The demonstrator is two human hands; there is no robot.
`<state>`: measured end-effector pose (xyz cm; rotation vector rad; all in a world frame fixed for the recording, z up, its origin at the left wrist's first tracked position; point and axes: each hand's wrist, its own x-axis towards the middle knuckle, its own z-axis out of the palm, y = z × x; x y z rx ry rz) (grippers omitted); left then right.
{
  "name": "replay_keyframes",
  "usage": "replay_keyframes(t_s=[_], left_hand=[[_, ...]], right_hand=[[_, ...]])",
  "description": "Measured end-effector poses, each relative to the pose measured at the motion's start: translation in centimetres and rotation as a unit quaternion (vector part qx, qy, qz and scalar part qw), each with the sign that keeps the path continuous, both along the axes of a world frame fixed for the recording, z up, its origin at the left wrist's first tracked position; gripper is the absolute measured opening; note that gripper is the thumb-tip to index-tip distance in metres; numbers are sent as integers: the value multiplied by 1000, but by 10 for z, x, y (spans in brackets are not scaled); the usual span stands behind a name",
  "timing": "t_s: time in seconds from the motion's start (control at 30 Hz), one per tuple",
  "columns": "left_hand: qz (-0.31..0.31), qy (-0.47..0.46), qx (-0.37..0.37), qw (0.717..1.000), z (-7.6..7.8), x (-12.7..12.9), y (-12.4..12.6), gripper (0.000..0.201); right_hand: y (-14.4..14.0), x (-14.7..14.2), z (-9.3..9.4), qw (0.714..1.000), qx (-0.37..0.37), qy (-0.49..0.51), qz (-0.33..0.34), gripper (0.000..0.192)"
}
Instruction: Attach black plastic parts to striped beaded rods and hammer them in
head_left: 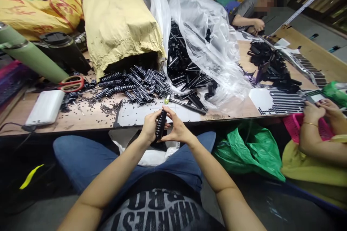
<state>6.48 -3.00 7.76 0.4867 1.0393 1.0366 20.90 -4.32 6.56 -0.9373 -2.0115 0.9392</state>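
My left hand (150,127) and my right hand (177,129) meet just below the table edge, both gripping one black bar studded with white dots (161,125), held nearly upright. Right behind my hands a white backing sheet (135,114) lies flat on the wooden table (89,121). Further back is a heap of finished dotted bars (135,85) spilling from a tan paper sack (119,25). Plain black bars (187,74) lie piled in a clear plastic bag (208,32).
Red-handled scissors (71,83), a white power bank (45,107), a green bottle (29,56) and a black mug (63,51) sit left. Another person's hands (322,110) work at right near dotted sheets (282,101); a third person (251,16) sits far back. A green bag (249,151) hangs under the table.
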Motion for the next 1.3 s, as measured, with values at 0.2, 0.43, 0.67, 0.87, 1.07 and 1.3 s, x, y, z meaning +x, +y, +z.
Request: replay_keyframes(t_s=[0.2,0.43,0.67,0.87,1.07,1.3], left_hand=[[-22,31,-13,999,2,7,2,28],[-47,49,-45,997,-2,8,16,21],[-80,56,-80,992,-14,1,30,24],[-85,320,251,910,-41,-4,29,32],[-202,574,505,612,-72,-24,33,38],[-221,664,565,437,-68,-43,33,36]], right_hand=[[-3,-1,-6,999,-20,6,-44,111],[5,-6,-23,994,-75,44,-65,112],[13,-11,-28,994,-73,14,-79,112],[16,-22,-48,981,18,-70,-182,107],[24,10,-44,950,53,-256,-169,72],[61,60,-31,793,68,-517,-314,22]])
